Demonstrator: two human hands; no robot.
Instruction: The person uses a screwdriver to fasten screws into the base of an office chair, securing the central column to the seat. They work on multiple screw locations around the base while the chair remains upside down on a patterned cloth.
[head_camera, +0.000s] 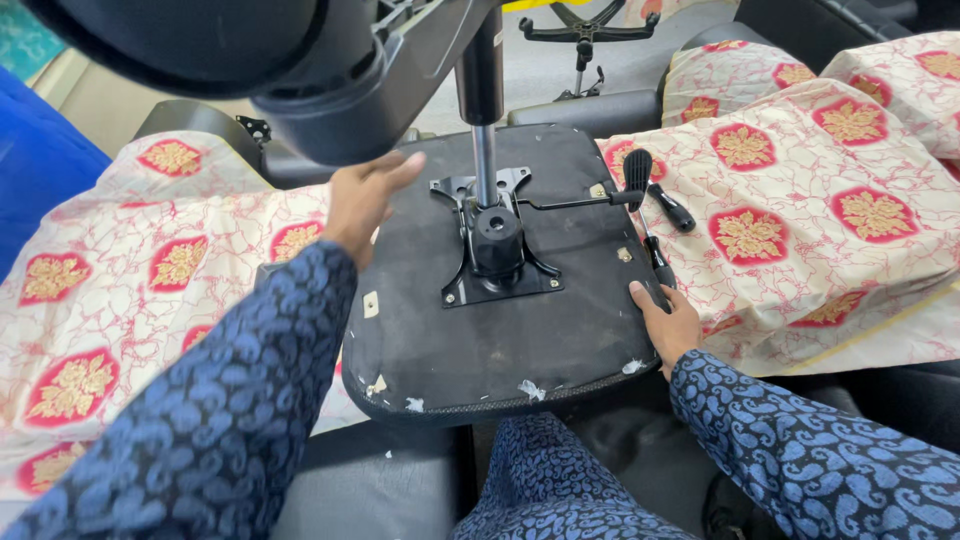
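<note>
Seat pan (500, 330), black and turned underside up, lies across our lap and the cloth-covered seats, and we steady it from both sides. Our right hand (668, 325) closes over its right edge, thumb on top and fingers curled out of sight beneath. Our left hand (365, 198) lies open, fingers spread, against the far left edge, pressing rather than gripping. Bolted at the centre is the metal tilt plate (497, 238), with the gas column (483, 150) rising from its hub and a lever (590, 200) reaching right. We judge this a holding step: the pan is braced while the mechanism sits in place, and any next move calls for freeing one hand without letting the pan tip. Two black-handled screwdrivers (662, 230) lie just beside the right edge on the patterned cloth (800, 200). Overhead, the chair's curved black base part (300, 70) crowds our view of the column.
</note>
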